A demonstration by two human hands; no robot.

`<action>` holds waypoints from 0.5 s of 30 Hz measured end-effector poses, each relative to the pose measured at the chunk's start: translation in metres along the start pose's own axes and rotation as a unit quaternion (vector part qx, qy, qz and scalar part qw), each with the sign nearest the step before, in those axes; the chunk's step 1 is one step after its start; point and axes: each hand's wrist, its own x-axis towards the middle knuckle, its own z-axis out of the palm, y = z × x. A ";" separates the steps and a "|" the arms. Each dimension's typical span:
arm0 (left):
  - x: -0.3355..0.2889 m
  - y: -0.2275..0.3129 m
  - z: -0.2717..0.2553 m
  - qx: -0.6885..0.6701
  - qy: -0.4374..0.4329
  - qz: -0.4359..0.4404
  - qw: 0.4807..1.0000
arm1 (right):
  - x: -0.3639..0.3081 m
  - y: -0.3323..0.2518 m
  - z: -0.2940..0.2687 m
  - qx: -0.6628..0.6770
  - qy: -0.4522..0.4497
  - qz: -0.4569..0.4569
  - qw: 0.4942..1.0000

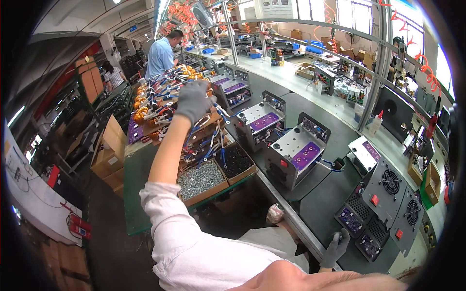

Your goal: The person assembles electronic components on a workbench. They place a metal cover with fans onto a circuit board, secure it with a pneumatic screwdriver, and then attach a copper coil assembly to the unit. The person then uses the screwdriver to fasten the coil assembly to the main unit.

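Observation:
My left hand (pixel 192 101), in a grey glove, reaches over a heaped pile of coil-and-wire parts (pixel 160 94) with orange coils and blue, white and red leads. Its fingers are curled in; anything they hold is hidden. Loose wires hang below it over a box of silver screws (pixel 201 180) and a box of small black parts (pixel 235 161). My right hand (pixel 336 248), also gloved, is low at the right beside a fan-fitted panel unit (pixel 371 211). Its fingers are bent around something dark, too small to name.
Several open metal chassis with purple boards, including a near one (pixel 297 154), line the dark bench (pixel 318 194). A metal rail (pixel 286 213) edges the bench. Cardboard boxes (pixel 109 157) stand at the left. A person in a blue shirt (pixel 160 56) works farther up the line.

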 end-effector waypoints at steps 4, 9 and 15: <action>0.058 -0.032 0.010 0.015 -0.140 -0.107 0.984 | 0.000 -0.004 -0.003 -0.026 -0.021 0.001 0.999; 0.084 -0.035 0.017 0.022 -0.231 -0.119 0.965 | -0.002 0.001 -0.002 -0.047 -0.006 -0.002 0.999; 0.077 -0.020 -0.003 0.022 -0.201 -0.079 0.976 | -0.001 0.007 0.000 -0.060 -0.013 -0.006 0.998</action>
